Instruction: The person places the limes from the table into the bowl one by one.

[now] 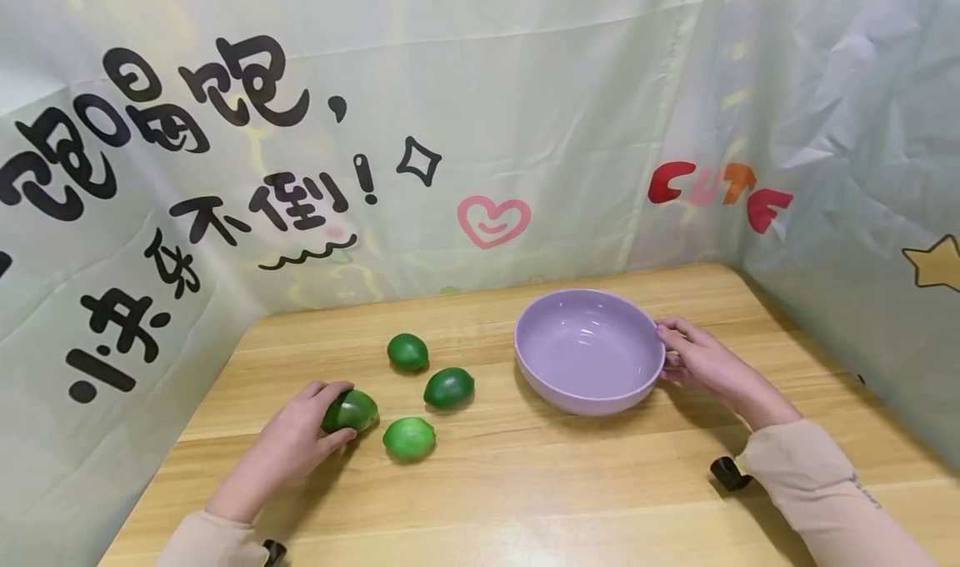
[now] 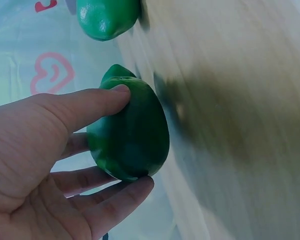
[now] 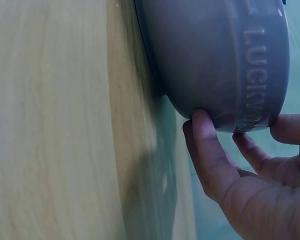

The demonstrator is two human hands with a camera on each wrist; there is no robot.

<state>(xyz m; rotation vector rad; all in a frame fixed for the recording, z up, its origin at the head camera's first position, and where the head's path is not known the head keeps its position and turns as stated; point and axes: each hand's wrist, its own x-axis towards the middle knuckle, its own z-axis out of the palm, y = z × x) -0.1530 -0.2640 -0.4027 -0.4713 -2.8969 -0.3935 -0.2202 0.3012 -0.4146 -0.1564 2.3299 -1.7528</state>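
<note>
Wears a left sleeve (image 1: 206,542) and a right sleeve (image 1: 817,484) nearest the camera, both cut by the near edge. Pinches a big fruit (image 1: 360,410) in the left hand (image 1: 296,425) at near left, with thumb on the near side and fingers round the far side. Grips the right side of the bowl (image 1: 592,403) with the right hand (image 1: 708,367), with one digit by the rim and others lower on the outer wall. Shows nothing inside the bowl, set toward the far right of the table (image 1: 540,500). Leaves between fruit and bowl a far lime (image 1: 407,353), a middle lime (image 1: 449,388) and a brighter near lime (image 1: 408,439).

Seems, by judgement, to be at the step of taking hold of the big fruit while steadying the bowl. Would call next for a firm left pinch, clearance from the near lime, and a level bowl.

Cannot tell whether fruit or bowl base touches the table. Hides part of the fruit behind the fingers. Shows the bowl's raised lettering only in part, from the right wrist. Crops one green fruit at the top of the left wrist view; cannot say which lime.
</note>
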